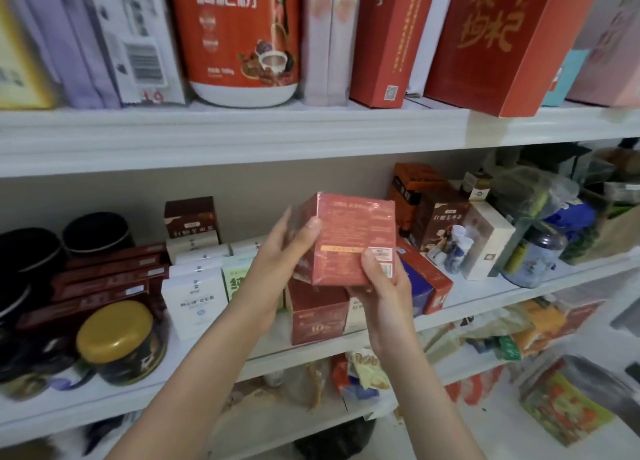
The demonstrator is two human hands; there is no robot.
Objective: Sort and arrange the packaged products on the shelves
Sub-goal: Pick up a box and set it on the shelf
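A red cellophane-wrapped box is held in the air in front of the middle shelf, its printed back facing me. My left hand grips its left side, thumb on the back face. My right hand holds its lower right corner from below, thumb over the barcode label. Directly under it on the shelf stands a similar dark red box. Beside that lie white boxes and a green-and-white box.
Left on the middle shelf are stacked maroon boxes, black tins and a gold-lidded jar. Right of my hands stand brown, white and blue packages and a tin. The top shelf holds an orange canister and red boxes. Bagged goods fill the lower shelves.
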